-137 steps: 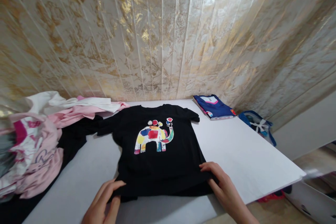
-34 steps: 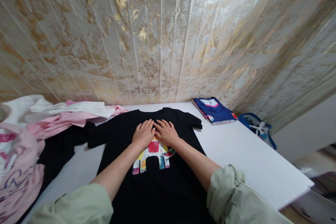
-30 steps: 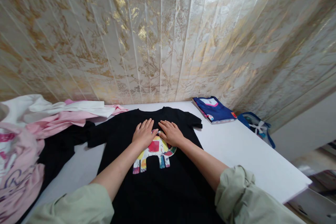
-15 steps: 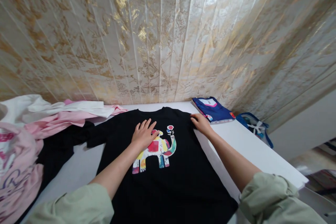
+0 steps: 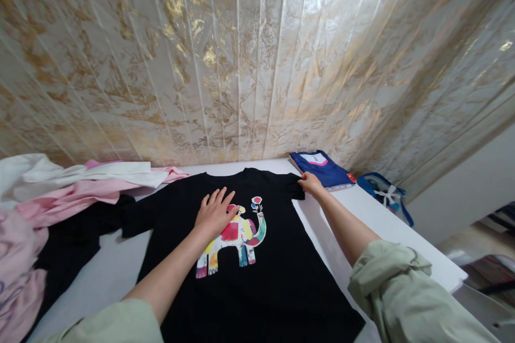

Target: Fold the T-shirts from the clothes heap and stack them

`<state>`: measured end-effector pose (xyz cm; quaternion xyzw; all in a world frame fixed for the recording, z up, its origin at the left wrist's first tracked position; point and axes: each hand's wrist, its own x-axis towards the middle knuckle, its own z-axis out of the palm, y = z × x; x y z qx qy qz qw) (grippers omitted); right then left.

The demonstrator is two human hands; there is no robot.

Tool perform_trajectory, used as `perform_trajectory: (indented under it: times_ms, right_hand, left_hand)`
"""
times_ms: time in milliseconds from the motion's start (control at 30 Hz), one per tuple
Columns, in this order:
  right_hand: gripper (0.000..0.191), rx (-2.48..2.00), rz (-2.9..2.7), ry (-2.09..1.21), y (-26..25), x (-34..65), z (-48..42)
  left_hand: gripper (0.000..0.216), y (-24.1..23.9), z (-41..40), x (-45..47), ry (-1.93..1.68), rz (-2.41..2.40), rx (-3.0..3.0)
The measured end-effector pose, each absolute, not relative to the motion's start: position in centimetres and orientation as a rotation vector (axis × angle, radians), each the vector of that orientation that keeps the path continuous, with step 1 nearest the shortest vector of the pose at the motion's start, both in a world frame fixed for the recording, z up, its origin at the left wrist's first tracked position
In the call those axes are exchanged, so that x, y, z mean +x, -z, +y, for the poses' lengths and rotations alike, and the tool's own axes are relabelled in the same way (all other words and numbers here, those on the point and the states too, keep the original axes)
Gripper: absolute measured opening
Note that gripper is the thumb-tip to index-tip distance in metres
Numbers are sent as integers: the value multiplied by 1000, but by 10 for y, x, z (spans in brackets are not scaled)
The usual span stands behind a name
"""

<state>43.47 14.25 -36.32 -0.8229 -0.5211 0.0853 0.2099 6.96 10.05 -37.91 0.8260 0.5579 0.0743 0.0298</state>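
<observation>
A black T-shirt (image 5: pixel 257 295) with a colourful elephant print (image 5: pixel 235 236) lies spread on the white table, its neckline away from me. My left hand (image 5: pixel 215 211) rests flat on the chest, fingers spread, partly covering the elephant's back. At the far right, my right hand (image 5: pixel 311 183) pinches the end of the T-shirt's right-side sleeve (image 5: pixel 295 186), which is drawn outward. The sleeve on the left side (image 5: pixel 139 214) lies stretched out, touched by neither hand.
Pink and white garments (image 5: pixel 80 182) lie heaped at the left, with another black garment (image 5: pixel 72 244) beneath. A folded navy garment (image 5: pixel 322 169) sits at the back right of the table (image 5: pixel 362 225). Beyond it is a blue-trimmed bag (image 5: pixel 384 193). A patterned curtain (image 5: pixel 241 64) hangs behind.
My right hand has moved slightly outward with the sleeve end, which now sticks out from the T-shirt's side. My left hand remains flat on the chest. The view has shifted slightly.
</observation>
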Motion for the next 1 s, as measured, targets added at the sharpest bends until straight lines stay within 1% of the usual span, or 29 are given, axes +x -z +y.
perform_trajectory:
  times_ms: [133, 233, 367, 467, 533, 600, 700, 767, 833, 900, 1000]
  right_hand:
    - [22, -2167, -1373, -137, 353, 434, 143]
    - [20, -2105, -1375, -101, 348, 430, 141]
    - [13, -2102, -1375, -131, 340, 420, 136]
    - [15, -2035, -1429, -130, 331, 401, 123]
    - [17, -1920, -1560, -127, 324, 380, 104]
    - [19, -1740, -1859, -174, 320, 357, 78]
    - [21, -1482, -2395, -390, 318, 332, 40]
    - [22, -1499, -2467, -411, 319, 327, 26]
    - [25, -1638, -2344, -308, 319, 331, 25]
    - [26, -1739, -2216, -216, 321, 336, 34]
    - [32, -1740, -2186, -155, 329, 330, 53]
  left_hand:
    - [62, 380, 101, 70, -238, 1712, 2546]
    - [63, 380, 101, 70, -237, 1710, 2543]
    - [63, 380, 101, 70, -237, 1713, 2548]
    - [63, 381, 101, 69, -248, 1716, 2553]
    - [63, 382, 102, 69, -255, 1718, 2552]
    - [63, 382, 103, 69, -264, 1715, 2555]
    - [62, 383, 103, 69, -274, 1718, 2558]
    - [62, 383, 103, 69, -278, 1726, 2558]
    - [62, 383, 103, 69, -276, 1728, 2561]
    - [62, 384, 103, 69, -273, 1721, 2568]
    - [63, 386, 104, 68, -279, 1718, 2572]
